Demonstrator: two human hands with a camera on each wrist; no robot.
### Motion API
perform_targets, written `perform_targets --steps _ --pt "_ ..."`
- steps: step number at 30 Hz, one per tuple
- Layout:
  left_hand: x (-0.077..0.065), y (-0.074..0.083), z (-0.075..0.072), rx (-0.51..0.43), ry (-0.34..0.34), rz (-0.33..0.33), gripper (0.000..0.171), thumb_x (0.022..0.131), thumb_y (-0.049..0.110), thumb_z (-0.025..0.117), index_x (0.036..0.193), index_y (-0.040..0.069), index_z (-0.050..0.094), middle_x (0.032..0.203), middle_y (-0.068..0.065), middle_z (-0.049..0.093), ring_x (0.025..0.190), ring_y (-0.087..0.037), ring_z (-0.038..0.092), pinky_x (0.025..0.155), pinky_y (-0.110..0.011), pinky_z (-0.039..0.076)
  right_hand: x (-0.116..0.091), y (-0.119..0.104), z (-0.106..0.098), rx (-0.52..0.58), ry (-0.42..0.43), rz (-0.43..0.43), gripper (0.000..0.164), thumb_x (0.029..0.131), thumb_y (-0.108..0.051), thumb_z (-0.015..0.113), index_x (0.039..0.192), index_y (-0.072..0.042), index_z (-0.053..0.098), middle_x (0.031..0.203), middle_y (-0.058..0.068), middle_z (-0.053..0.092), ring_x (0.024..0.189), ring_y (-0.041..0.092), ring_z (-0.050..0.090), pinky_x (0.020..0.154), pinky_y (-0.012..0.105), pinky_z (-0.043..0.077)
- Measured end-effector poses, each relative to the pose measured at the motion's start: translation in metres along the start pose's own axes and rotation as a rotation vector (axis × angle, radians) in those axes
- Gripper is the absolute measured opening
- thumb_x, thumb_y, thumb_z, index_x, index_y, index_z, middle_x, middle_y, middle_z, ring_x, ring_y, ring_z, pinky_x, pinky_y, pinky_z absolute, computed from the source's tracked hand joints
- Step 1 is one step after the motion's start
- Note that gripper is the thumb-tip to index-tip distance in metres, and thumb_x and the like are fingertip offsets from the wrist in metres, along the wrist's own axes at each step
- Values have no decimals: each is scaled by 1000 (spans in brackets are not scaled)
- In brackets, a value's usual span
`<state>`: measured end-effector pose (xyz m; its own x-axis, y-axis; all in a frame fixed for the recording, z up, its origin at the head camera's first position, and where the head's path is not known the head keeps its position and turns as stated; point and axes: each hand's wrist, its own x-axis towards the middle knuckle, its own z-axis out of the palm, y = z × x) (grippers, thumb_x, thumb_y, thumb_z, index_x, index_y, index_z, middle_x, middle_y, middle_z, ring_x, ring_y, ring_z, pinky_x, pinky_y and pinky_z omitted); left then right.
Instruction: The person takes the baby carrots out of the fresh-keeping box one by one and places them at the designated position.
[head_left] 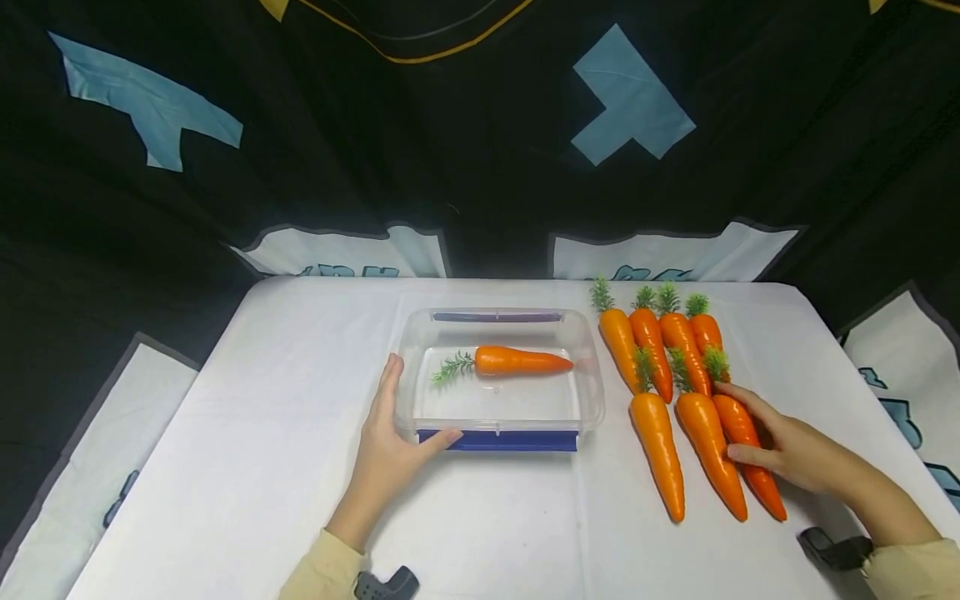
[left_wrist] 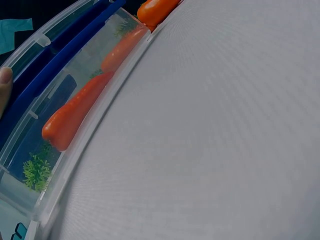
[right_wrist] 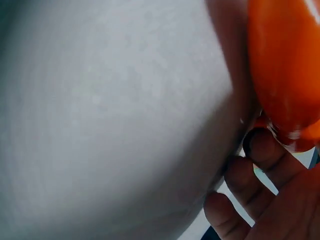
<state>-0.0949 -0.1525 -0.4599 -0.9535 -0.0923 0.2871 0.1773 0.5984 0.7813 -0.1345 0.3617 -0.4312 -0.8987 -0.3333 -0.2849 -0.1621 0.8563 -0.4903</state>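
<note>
A clear plastic container with blue clips stands on the table, one orange carrot with a green tuft lying inside it. My left hand holds the container's front left corner, thumb over the front rim and fingers along the left side. At the right, my right hand grips the rightmost carrot of the front row, fingers near its thick top and thumb across its body. In the right wrist view, bent fingers meet the thick end of that carrot.
Two more carrots, a left one and a middle one, lie in the front row. Behind them is a back row of several carrots. A white cloth covers the table; a dark curtain hangs behind.
</note>
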Motion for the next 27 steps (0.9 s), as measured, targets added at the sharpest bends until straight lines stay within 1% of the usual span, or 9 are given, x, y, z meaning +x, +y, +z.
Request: perform_targets --steps 4,8,11,15,19,21,24,26,27 --pt "0 0 0 -5 7 8 120 67 46 90 160 29 15 167 1 17 154 -25 21 123 -54 25 3 -1 -6 -85 23 21 76 101 -48 50 159 -17 11 149 38 35 122 62 48 81 76 48" --pt "0 0 0 -9 3 5 120 68 46 90 160 29 15 167 2 16 154 -25 20 122 -55 25 5 -7 -14 -145 75 60 68 105 -49 36 158 -15 11 144 40 40 116 62 53 75 75 50" --pt "0 -1 0 -11 -2 0 120 68 46 90 160 30 14 167 2 16 154 -25 19 123 -55 25 7 -18 -22 -146 125 34 65 106 -46 36 157 -15 12 137 40 48 106 58 59 76 72 52" --pt "0 -1 0 -10 -1 1 120 68 47 89 160 31 14 167 2 16 154 -25 19 122 -55 25 13 -44 -29 -121 189 -46 62 106 -41 42 157 -15 18 115 28 61 91 39 64 74 62 58" --pt "0 -1 0 -12 3 4 120 68 47 89 160 30 14 167 1 16 154 -25 20 122 -56 25 26 -76 -32 -129 239 -154 62 105 -40 46 156 -14 23 114 22 62 94 34 62 79 60 58" --pt "0 -1 0 -14 4 6 120 68 47 90 160 30 15 167 1 17 154 -25 20 122 -56 25 35 -92 -33 -143 247 -205 62 104 -41 46 157 -15 24 128 22 59 106 38 62 88 64 54" --pt "1 -2 1 -12 3 9 120 68 47 90 160 29 15 167 1 17 154 -25 20 122 -56 26 51 -115 -34 -166 248 -271 62 103 -44 47 156 -18 27 123 15 61 107 33 59 93 59 53" --pt "1 -2 1 -11 2 10 120 67 47 90 160 28 15 167 1 17 154 -26 21 122 -56 26 62 -129 -33 -183 244 -302 62 102 -47 47 156 -21 29 137 14 57 121 35 54 103 64 45" --pt "1 -2 1 -12 1 9 120 67 47 90 160 28 15 167 1 17 154 -26 21 122 -56 26 68 -136 -32 -197 248 -317 62 102 -48 48 156 -22 31 134 11 59 117 32 54 101 60 47"
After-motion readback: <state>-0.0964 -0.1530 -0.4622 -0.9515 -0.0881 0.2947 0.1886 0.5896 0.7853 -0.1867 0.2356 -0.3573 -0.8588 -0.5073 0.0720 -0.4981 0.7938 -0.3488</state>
